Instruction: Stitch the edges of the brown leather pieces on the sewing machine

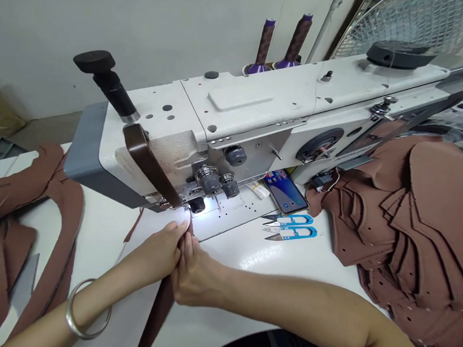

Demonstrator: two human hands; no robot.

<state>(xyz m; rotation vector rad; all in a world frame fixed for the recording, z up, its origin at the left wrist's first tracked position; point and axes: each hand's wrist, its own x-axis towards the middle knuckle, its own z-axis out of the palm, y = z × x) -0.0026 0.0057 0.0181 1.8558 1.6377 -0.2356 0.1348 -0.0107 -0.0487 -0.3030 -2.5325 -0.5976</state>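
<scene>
A narrow brown leather-like strip (157, 316) runs from the lower edge of the view up to the needle area of a white sewing machine (244, 100). Just in front of the lit needle area, my left hand (166, 249) pinches the strip, thumb on top. My right hand (195, 277) presses against it, fingers closed on the same strip slightly nearer to me. The two hands touch, and they hide part of the strip. The needle itself is hidden behind the machine's head and a dark brown guard (153, 163).
Stacked brown pieces (422, 218) lie on the right, and more brown pieces (63, 225) on the left. Two blue thread snips (297, 225) and a phone (287, 193) rest right of the needle area. Thread spools (296, 40) and a fan (412, 27) stand behind.
</scene>
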